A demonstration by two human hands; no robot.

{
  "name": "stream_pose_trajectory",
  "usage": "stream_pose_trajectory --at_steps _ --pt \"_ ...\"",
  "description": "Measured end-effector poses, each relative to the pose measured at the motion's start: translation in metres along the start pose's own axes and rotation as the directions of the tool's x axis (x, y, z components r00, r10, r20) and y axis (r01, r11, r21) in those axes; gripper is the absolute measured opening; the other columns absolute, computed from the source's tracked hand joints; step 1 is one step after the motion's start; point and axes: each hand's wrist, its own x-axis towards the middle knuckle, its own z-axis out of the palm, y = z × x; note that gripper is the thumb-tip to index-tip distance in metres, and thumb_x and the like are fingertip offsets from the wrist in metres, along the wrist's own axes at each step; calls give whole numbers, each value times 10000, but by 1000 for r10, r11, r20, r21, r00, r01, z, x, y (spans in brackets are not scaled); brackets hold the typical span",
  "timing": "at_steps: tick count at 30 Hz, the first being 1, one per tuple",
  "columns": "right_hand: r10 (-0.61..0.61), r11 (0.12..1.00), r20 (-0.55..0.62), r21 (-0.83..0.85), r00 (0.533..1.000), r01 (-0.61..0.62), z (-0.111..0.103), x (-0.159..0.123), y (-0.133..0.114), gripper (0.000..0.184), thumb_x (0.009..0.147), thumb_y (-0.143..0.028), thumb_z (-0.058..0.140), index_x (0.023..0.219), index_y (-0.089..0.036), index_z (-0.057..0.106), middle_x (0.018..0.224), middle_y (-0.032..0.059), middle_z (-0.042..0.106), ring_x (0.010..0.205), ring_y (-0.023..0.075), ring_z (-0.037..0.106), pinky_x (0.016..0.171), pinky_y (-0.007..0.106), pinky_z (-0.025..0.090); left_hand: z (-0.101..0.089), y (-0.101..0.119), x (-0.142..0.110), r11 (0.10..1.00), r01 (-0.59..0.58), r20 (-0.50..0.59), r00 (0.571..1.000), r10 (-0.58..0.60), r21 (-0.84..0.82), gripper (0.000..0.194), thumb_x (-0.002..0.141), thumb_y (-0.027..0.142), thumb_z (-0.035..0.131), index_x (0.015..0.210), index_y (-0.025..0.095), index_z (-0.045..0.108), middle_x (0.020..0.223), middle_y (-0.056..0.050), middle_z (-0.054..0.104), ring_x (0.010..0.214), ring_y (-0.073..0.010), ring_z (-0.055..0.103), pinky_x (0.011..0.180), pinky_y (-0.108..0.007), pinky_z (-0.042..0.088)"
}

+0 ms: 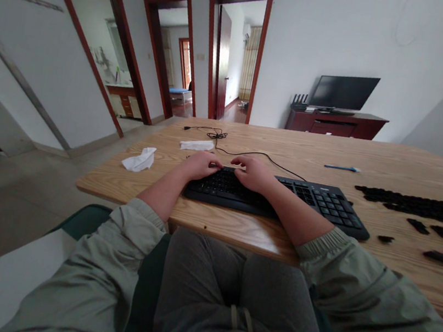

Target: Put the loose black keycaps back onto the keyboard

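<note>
Currently the left hand (pixel 200 166) and right hand (pixel 251 173) rest side by side on the black keyboard (pixel 323 206), fingers curled loosely over the keys, nothing held. Left of the grip, on the wooden table (pixel 126 188): crumpled tissue (pixel 139 159), then folded tissue (pixel 197 144). Right: small black pieces (pixel 419 205). Farther ahead: black cable (pixel 248 153), blue pen-like stick (pixel 341 167).
</note>
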Motion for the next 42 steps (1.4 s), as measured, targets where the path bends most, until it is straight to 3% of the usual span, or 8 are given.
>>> stream_pose_trajectory --at_steps 13,20,24,28,33,35,38,42 --pt "-2 1000 -4 -6 1000 2 0 0 1 350 846 -179 556 1154 -159 721 1146 89 735 1000 210 660 905 302 480 -6 12 1 992 0 56 998 -7 128 256 826 151 592 997 188 779 968 -61 766 876 -194 673 837 -292 505" --pt "0 999 -42 50 999 2 -11 -3 -6 339 843 -198 552 1129 -152 728 1136 101 732 999 222 655 914 329 481 -5 13 -1 961 -44 70 997 26 273 339 811 103 555 1017 234 790 1074 -38 770 1028 -233 644 971 -360 466" --pt "-71 991 -120 107 990 84 -45 -42 -36 360 829 -185 523 1127 -182 725 1162 91 709 1084 239 627 984 363 462 -1 11 -1 964 -42 63 998 27 262 390 797 61 511 1001 230 797 1118 -29 764 1037 -227 643 1008 -376 460" --pt "-127 988 29 92 991 124 -83 -118 -45 391 826 -225 519 1146 -317 725 1197 62 691 1151 259 601 1027 425 455 -1 3 -2 978 -23 21 1000 19 207 429 786 69 477 1038 222 789 1101 -24 767 1024 -195 662 996 -333 485" --pt "118 993 -50 -24 992 -120 -122 -210 41 305 857 -476 543 1050 -371 753 1150 138 704 1051 273 661 866 458 528 -4 -5 -1 980 -39 -6 999 41 195 439 774 82 459 1011 224 799 1079 -34 765 1031 -213 658 998 -347 488" --pt "219 968 -190 -80 957 -237 -143 -240 92 422 811 -678 532 940 -360 778 1075 195 726 951 270 689 781 459 512 -4 -4 0 975 -51 41 998 43 214 428 759 81 463 968 226 807 1049 -41 767 1023 -222 658 998 -352 487" --pt "414 887 -227 -118 881 -447 -180 -276 158 739 601 -944 473 906 -354 796 906 233 744 633 224 672 585 477 436 -4 0 0 972 -48 37 998 41 230 423 771 99 455 980 218 803 1055 -50 762 1014 -228 659 984 -358 494" --pt "552 802 -272 -84 788 -591 -220 -308 215 855 402 -999 521 805 -302 810 838 263 739 524 200 639 575 492 403 -4 1 1 969 -41 21 999 37 243 429 781 129 435 984 216 802 1065 -56 758 1007 -236 659 970 -365 503"
